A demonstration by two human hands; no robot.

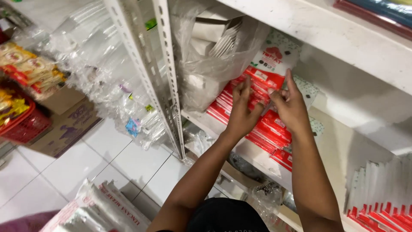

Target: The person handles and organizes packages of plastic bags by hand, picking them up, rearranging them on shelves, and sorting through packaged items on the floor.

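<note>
At the bottom edge, nearest the camera, lies a bundle of clear plastic packs with red print (96, 208) over the white tiled floor (51, 172). Both bare forearms rise from there toward a white shelf (343, 146).

The left hand (240, 114) rests on a row of red-and-white flat packets (266, 129) that lean overlapping along the shelf. Its fingers (245, 88) curl onto the upper edges of the packets and its thumb (259, 109) points toward the other hand; it seems to pinch a packet edge, though the grip itself is hidden behind the fingers. The right hand (292, 107) sits just beside it, touching the same row, with its index finger (291, 79) stretched up along a packet and its thumb (274, 96) pressed on the red band. The packets lie directly under and between both hands, running down toward the shelf's front edge.

Just beyond the fingers stands a taller white packet with a red emblem (272, 58), upright against the back. To its left a crumpled clear bag of white plastic forks (219, 43) fills the corner by the perforated metal upright (165, 64). Far left, hanging clear bags (94, 56) and a red basket (23, 124) stand well apart. At the right, another row of white packets with red bottoms (380, 193) stands on the shelf.
</note>
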